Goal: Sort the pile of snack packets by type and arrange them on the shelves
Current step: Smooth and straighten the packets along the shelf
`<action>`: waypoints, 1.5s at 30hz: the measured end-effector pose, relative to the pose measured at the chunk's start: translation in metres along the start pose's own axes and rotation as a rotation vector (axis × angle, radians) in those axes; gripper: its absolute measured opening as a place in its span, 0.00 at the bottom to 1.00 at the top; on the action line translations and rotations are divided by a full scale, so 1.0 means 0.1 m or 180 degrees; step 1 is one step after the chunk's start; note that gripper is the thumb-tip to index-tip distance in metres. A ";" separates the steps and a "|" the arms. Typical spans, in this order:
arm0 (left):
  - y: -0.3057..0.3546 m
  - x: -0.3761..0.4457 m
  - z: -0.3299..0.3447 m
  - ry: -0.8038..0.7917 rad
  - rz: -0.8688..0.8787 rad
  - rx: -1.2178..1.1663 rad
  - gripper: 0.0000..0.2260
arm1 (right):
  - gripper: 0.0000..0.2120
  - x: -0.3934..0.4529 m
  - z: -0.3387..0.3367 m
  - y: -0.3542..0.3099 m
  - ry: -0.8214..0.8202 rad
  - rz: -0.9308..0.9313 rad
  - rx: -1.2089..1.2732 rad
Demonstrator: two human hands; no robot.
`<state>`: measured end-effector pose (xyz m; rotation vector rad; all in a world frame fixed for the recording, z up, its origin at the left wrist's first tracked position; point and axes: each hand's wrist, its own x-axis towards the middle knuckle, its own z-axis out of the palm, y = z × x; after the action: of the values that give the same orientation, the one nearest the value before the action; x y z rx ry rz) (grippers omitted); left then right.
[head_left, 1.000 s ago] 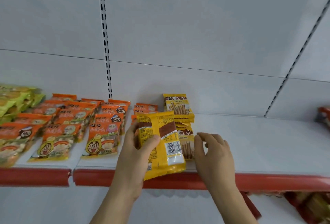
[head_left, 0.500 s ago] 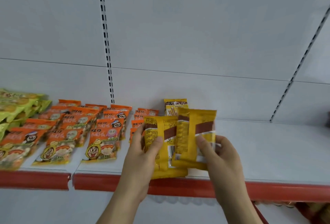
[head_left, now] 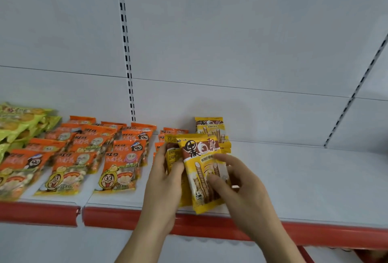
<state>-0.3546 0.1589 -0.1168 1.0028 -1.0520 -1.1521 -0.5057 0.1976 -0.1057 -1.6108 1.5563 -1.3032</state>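
Yellow wafer packet (head_left: 202, 170) sits face-up between our hands: the right hand (head_left: 241, 181) pinches its far edge, fingers curled over the front, while the left hand (head_left: 165, 178) grips a second yellow packet (head_left: 173, 156) behind it, likely squaring both for the yellow stack (head_left: 212, 130) just beyond our fingertips.

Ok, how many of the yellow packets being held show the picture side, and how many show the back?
Picture-side yellow plastic snack packet, held by the right hand: 1
Back-side yellow plastic snack packet, held by the left hand: 1
Total: 2
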 end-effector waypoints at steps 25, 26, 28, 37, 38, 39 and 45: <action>0.06 0.07 -0.08 0.0007 0.0187 -0.0133 0.24 | 0.11 0.09 0.24 -0.03 0.0548 -0.0060 -0.0513; 0.07 0.04 -0.05 -0.0032 0.0202 -0.0094 0.22 | 0.08 0.09 0.23 -0.07 0.0420 0.0067 -0.0341; 0.09 0.01 -0.01 -0.0112 0.0113 -0.0089 0.18 | 0.05 0.10 0.18 -0.09 0.0380 0.0339 0.0255; 0.01 0.05 -0.05 0.0077 0.0044 -0.0019 0.21 | 0.05 0.12 -0.14 -0.02 0.1363 0.0349 0.1413; 0.03 0.05 -0.06 0.0131 0.0085 0.0022 0.22 | 0.06 0.10 -0.15 -0.07 0.1564 0.0080 0.1013; 0.03 0.05 -0.06 0.0160 0.0151 0.0102 0.22 | 0.09 0.08 -0.14 -0.11 0.1559 -0.0153 0.0647; 0.01 -0.01 0.06 0.0102 0.0437 0.0440 0.21 | 0.07 -0.03 0.27 -0.03 0.0447 -0.0795 -0.0411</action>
<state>-0.3606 0.1599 -0.1141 1.0366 -1.1686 -0.9593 -0.4800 0.1945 -0.1141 -1.8787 1.5888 -1.5012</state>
